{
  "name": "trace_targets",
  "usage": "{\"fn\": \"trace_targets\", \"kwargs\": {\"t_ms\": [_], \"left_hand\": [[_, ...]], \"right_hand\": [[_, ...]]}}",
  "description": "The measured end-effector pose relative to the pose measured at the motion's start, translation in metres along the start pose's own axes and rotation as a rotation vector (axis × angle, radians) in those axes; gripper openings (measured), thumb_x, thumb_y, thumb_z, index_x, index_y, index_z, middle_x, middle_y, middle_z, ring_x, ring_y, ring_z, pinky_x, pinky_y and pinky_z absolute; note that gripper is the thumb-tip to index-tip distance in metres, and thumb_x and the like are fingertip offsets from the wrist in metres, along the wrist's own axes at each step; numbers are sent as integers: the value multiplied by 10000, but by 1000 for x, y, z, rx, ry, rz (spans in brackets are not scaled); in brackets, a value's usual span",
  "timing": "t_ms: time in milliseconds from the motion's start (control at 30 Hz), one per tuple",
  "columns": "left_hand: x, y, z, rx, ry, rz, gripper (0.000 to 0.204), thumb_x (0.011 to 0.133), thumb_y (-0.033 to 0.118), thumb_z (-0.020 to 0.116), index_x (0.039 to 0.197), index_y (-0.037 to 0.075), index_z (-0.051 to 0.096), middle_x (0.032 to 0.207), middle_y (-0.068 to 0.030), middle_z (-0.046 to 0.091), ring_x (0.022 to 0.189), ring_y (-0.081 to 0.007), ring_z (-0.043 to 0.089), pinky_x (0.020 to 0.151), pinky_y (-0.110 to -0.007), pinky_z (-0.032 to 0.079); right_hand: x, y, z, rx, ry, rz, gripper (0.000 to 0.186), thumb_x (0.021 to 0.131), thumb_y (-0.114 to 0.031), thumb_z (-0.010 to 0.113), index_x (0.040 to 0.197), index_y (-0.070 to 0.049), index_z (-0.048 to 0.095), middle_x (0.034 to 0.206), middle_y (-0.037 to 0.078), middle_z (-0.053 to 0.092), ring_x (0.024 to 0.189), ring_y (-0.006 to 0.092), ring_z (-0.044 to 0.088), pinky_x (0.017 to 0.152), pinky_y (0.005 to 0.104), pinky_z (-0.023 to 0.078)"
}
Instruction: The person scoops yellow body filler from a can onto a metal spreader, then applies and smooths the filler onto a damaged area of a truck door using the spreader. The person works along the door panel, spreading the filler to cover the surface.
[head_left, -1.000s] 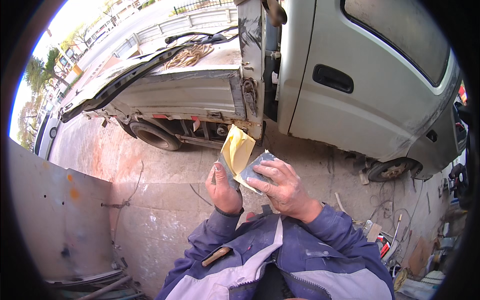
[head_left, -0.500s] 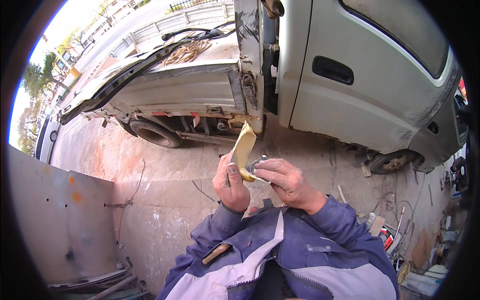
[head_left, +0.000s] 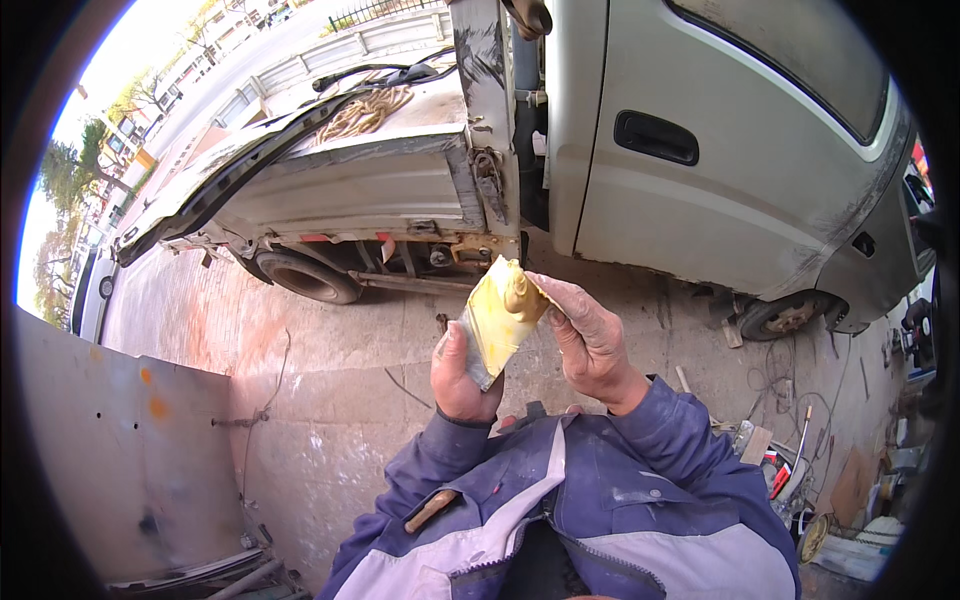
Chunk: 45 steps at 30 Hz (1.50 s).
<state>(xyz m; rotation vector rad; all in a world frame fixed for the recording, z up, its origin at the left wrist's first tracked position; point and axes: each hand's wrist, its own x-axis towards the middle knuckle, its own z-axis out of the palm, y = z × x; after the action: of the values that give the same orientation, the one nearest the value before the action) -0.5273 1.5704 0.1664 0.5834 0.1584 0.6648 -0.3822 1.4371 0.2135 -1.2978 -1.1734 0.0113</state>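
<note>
Our L hand [head_left: 465, 378] clamps the yellow-smeared plate [head_left: 492, 325] at our 11 o'clock, R hand [head_left: 592, 338] bunched at its 3 o'clock (hold unclear), paste [head_left: 521, 294] now up at 1 o'clock, prob. scraped together.

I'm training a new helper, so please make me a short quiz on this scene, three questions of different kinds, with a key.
1. Multiple choice: what colour is the paste held up between the left hand and the right hand? A) blue; B) yellow; C) red.
2. True or false: the large door handle is white.
3. Fill in the missing word: a loose heap of tan ____ lies on the truck bed.

Key: 1. B. 2. False; the large door handle is black. 3. Rope.
</note>
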Motion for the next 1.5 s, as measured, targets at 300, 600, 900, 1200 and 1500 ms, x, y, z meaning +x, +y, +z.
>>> {"fn": "trace_targets", "kwargs": {"t_ms": [300, 600, 900, 1200, 1500], "left_hand": [[2, 4, 3, 54, 55, 28, 587, 1212, 407, 538, 1549, -73, 576, 1516, -205, 702, 1362, -334, 714, 1191, -486, 549], [19, 9, 5, 308, 181, 273, 589, 1212, 433, 570, 1415, -113, 661, 1315, -197, 767, 1155, -290, 772, 1022, -406, 603], [5, 17, 12, 1254, -268, 714, 453, 1189, 290, 596, 1338, -118, 725, 1173, -284, 766, 1092, -407, 749, 959, -445, 587], [9, 25, 29, 1367, -272, 668, 498, 1203, 335, 565, 1352, -115, 719, 1166, -265, 770, 1070, -424, 752, 945, -463, 590], [14, 20, 23, 1065, -24, 536, 618, 1239, 446, 484, 1405, -106, 710, 1231, -207, 783, 1096, -293, 755, 999, -373, 564]], "right_hand": [[12, -4, -37, -483, -11, -155, 531, 954, 50, 741, 1457, -122, 763, 1413, 166, 751, 1279, 419, 743, 1099, 482, 618], [-23, -17, 2, -536, -325, -167, 383, 1016, -67, 738, 1382, -159, 801, 1424, 125, 731, 1308, 320, 687, 1137, 477, 553], [6, 0, -23, 412, 167, 505, 287, 1211, -134, 564, 1414, 1, 715, 1170, -8, 762, 1050, 55, 653, 939, 262, 555], [-13, -4, -16, 110, -80, 219, 293, 1114, -11, 664, 1394, -45, 742, 1283, 154, 773, 1137, 279, 761, 982, 363, 610], [-30, 8, -17, -81, -301, -51, 394, 976, 26, 741, 1357, -71, 765, 1354, 175, 771, 1207, 404, 756, 1052, 483, 605]]}}
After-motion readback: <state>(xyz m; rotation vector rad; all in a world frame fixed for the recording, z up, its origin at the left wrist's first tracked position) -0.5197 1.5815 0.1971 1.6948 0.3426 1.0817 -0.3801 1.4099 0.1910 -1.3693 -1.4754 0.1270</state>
